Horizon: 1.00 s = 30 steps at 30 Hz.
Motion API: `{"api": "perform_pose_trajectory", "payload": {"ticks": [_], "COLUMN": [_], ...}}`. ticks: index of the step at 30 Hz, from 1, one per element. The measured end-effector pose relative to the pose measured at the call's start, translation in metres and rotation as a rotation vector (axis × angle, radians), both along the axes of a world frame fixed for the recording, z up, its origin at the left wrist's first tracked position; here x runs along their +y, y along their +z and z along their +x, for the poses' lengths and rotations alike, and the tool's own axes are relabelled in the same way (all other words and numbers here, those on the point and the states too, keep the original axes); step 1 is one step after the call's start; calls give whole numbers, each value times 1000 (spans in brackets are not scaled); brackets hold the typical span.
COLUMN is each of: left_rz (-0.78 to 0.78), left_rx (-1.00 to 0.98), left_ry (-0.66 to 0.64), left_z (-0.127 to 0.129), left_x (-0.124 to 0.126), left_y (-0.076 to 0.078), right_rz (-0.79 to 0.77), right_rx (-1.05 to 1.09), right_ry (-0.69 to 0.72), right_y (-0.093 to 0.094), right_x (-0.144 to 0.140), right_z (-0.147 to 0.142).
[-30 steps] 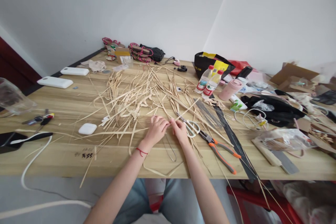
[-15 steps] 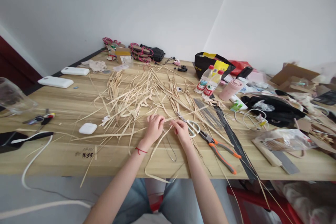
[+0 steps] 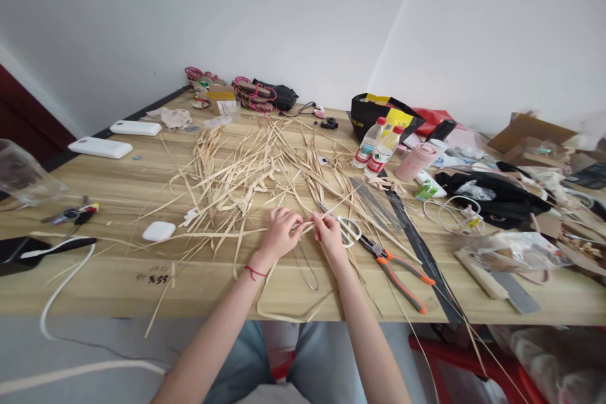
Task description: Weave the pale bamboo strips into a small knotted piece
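My left hand (image 3: 283,231) is closed in a pinch on a pale straw-coloured strip (image 3: 307,227), with a red cord bracelet at its wrist. Close beside it, my right hand (image 3: 327,231) pinches the same strip between thumb and fingers. A long strip loops down from the hands toward the table's front edge. Under and between the hands lies a thin bent wire (image 3: 310,274). White-handled scissors (image 3: 349,231) lie against the right hand's outer side, and pliers with orange and grey handles (image 3: 395,271) rest just right of them. Beyond the hands spreads a heap of loose strips (image 3: 231,170).
A white earbud case (image 3: 159,231) sits to the left, with keys (image 3: 73,214) farther out. Two water bottles (image 3: 382,151), a pink cup (image 3: 416,161) and a black bag (image 3: 492,199) stand on the right. A flat blade with a pale handle (image 3: 514,293) lies at the front right.
Both hands have shifted slightly to the right, the left one more, so they are closer together. The looped strip in front has slid a little toward the left.
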<state>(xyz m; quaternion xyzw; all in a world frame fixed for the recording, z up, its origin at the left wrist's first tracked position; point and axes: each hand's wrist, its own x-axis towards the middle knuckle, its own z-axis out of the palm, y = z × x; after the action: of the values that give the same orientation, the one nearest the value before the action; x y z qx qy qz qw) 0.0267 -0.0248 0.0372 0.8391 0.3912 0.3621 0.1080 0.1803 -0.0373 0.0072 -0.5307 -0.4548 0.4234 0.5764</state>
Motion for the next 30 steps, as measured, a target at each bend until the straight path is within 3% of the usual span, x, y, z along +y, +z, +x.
{"api": "perform_pose_trajectory", "payload": {"ticks": [10, 17, 30], "left_rz": [-42, 7, 0], "left_rx": [-50, 41, 32], "left_ry": [18, 3, -81], "left_z": [-2, -1, -2], "left_x": [3, 2, -2], "left_y": [-2, -1, 5], "right_rz": [13, -15, -13], "right_rx": [6, -34, 32], "right_ry": [69, 117, 54], "right_y": [2, 7, 5], "right_x": [-1, -4, -4], "right_z": [-1, -1, -1]}}
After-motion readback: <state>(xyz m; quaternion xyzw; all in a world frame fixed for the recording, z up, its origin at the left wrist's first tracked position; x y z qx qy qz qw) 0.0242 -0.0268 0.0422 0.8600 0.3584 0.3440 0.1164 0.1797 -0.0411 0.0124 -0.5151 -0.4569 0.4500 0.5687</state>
